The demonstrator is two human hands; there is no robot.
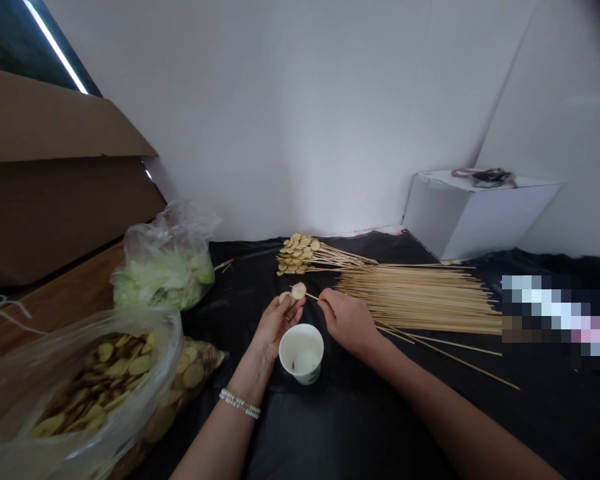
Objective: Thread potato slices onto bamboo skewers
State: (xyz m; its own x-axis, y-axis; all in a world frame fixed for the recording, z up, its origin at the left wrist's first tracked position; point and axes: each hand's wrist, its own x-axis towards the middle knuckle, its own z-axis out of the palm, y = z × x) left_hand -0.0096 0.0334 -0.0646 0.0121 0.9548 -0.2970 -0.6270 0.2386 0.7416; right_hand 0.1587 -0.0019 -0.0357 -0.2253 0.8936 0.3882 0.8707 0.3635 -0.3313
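My left hand [276, 321] is closed, pinching pale round potato slices at its fingertips. One potato slice [299, 291] sits on a thin wooden skewer [312, 296], near its tip. The skewer's other end is in my right hand [349, 319], whose fingers are closed around it. Just below both hands stands a white paper cup [301, 353] with a little something at its bottom. Beyond them lies a pile of skewered potato slices [299, 253], their sticks pointing right. Many bare wooden skewers [425, 297] are laid side by side to the right.
At lower left, an open plastic bag [167, 333] holds many potato slices, with another bag of slices [193, 367] beside it. A bag of pale green vegetable [165, 270] stands behind. A white box [445, 213] is at back right. Black sheeting [300, 440] covers the surface.
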